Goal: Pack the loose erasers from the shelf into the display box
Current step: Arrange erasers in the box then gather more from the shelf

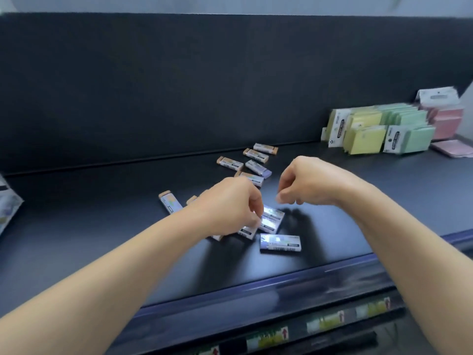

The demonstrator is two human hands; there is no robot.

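Left hand (230, 203) pinching eraser (272, 218) on shelf (102, 226), right hand (307, 183) curled empty above

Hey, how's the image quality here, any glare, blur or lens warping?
Head view: glare whites out the erasers nearest the left hand. The sticky note packs at right are smeared by blur. The right hand casts a soft shadow on the shelf. The wide lens bows the shelf's front edge.
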